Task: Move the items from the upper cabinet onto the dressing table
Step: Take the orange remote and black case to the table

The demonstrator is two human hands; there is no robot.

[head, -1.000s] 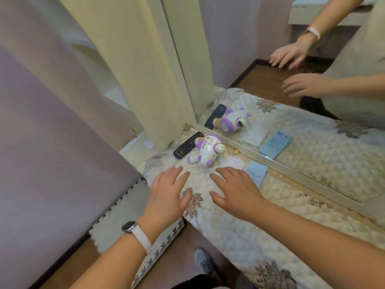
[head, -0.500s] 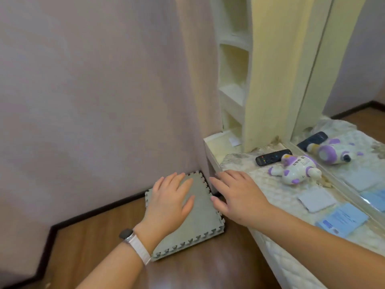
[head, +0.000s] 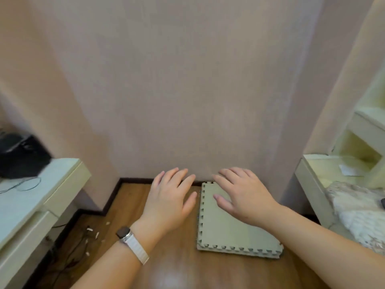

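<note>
While hovering palm-down over the wooden floor (head: 166,268), left grip (head: 170,201) spread wide, fingers apart, clasping nothing. Right grip (head: 243,197) just beside it, likewise flat and splayed, empty, above the far corner of a grey-green foam mat (head: 229,232); cannot tell whether touching the mat. White-strapped watch (head: 125,233) on the left wrist. Mat flat on the floor, its toothed far edge against the dark skirting of a plain pinkish wall (head: 187,80). Further right, the dressing table surface (head: 358,207) under a pale quilted cover, only its corner in view, with a small dark item (head: 383,203) cut off by the picture's edge. Above and behind that, cream open shelves (head: 364,130), with a slip of paper (head: 350,170) on the lowest. Far left, another pale surface (head: 31,195) bearing a black object (head: 18,155) and a thin cable (head: 23,184).
</note>
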